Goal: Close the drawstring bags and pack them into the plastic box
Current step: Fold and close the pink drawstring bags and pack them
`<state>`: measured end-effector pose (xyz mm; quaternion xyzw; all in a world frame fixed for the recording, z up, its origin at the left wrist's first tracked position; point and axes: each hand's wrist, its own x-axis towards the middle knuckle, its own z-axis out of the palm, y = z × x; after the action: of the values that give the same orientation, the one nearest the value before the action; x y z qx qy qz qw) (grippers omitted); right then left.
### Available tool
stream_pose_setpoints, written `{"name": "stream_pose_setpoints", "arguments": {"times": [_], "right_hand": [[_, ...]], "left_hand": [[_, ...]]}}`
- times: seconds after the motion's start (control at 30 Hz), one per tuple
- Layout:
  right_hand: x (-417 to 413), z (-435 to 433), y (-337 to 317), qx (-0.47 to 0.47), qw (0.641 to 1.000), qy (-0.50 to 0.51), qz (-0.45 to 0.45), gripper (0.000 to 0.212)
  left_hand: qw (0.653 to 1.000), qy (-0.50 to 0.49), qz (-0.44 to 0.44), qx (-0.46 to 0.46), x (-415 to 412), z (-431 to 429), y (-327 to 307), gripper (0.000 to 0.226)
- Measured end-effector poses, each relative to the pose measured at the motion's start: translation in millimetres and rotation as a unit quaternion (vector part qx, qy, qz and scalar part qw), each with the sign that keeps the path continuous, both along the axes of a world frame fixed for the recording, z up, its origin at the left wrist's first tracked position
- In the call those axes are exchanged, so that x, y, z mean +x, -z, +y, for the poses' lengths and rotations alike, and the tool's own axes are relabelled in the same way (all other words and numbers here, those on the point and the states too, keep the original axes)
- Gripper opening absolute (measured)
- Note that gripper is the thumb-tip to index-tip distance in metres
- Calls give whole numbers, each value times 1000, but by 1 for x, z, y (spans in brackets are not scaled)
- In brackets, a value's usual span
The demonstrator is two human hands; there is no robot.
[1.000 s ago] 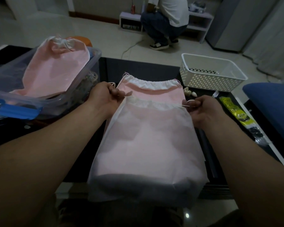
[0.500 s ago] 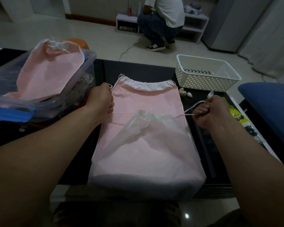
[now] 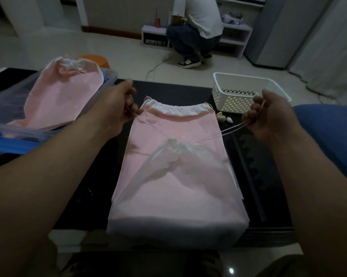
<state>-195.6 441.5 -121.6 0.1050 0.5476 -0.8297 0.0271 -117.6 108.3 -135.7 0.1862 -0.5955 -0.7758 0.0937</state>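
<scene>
Drawstring bag [image 3: 174, 186] held by its cords: the left hand [image 3: 118, 108] curls its fingers around one cord end, and the right hand [image 3: 268, 118] grips the other cord [image 3: 232, 129], which runs taut to the bag's tightly puckered mouth. This pale pink bag lies on a second pink bag [image 3: 178, 120] at the middle of a dark table [image 3: 84, 176]. At left, a clear plastic box [image 3: 112, 75] holds a closed pink bag [image 3: 66, 92]. A white basket [image 3: 248, 77] sits just beyond the right hand. Farther back, a person [image 3: 196, 27] crouches on the floor.
</scene>
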Motion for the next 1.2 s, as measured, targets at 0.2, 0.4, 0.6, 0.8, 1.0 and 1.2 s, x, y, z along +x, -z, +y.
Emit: {"name": "stream_pose_setpoints", "arguments": {"times": [0.2,0.4,0.6,0.8,1.0,1.2], "right_hand": [[15,-41,-14,196,973,-81,88,11],[47,-97,-35,397,854,-221,256,28],[45,-100,-31,321,928,-87,171,23],[58,-92,27,342,886,-309,-45,23],[62,-85,26,318,892,-315,-56,23],[56,-83,38,363,889,-277,-30,23]], "left_hand": [[969,122,45,-210,3,45,-20,18],[946,264,54,-182,4,95,-19,21],[959,246,94,-102,-6,84,-34,27],[975,211,67,-17,-28,71,-41,23],[991,130,-34,0,-76,62,-21,26],[961,162,-166,-148,-77,45,-15,48]]}}
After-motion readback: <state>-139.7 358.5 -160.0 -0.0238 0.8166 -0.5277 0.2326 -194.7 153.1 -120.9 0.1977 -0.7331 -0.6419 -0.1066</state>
